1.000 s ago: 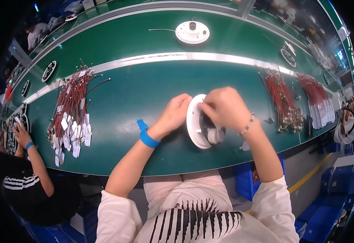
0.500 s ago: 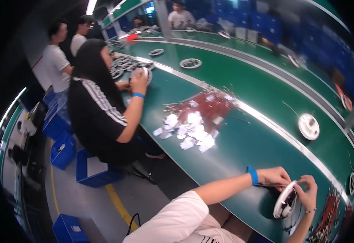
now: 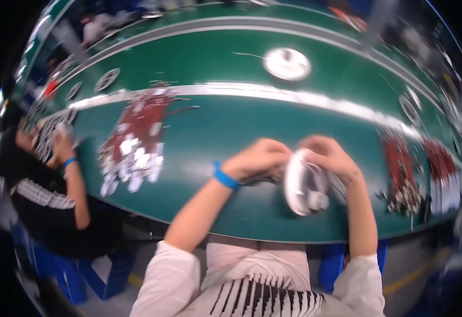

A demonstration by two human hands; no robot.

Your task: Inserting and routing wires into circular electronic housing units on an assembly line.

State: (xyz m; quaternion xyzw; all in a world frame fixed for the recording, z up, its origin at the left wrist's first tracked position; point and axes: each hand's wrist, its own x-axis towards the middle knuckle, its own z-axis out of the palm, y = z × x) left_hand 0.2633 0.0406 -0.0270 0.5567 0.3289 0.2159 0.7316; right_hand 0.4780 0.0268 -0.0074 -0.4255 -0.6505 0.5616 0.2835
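Head view, the only one: we are seeing a white round fixture point(image 3: 294, 185) standing on edge between both hands, over the near side of the green desk point(image 3: 210, 124). Its long axis is running close to upright, the top leaning slightly right; its paler outer side is facing left and its dark, fitted side is facing right, with a white knob-like part point(image 3: 317, 201) sitting low there. From the left grip point(image 3: 262, 158) the fixture is lying right and below; from the right grip point(image 3: 332, 158) it is lying left and below. Both are meeting at the upper rim, the right one being nearer the fitted side. The right grip is closing on that rim, thumb inward, as far as blur is letting us judge. The left grip's fingers are curling against the rim's left side; whether they are pinching rim or wire, we cannot tell. A blue wristband point(image 3: 224, 176) is circling the left wrist. Red wires with white tags point(image 3: 136, 142) are lying well left, more wire bundles point(image 3: 403, 177) are lying right, and another white round unit point(image 3: 288, 64) is resting beyond the pale strip point(image 3: 241, 91). A co-worker point(image 3: 43, 193) is sitting far left.
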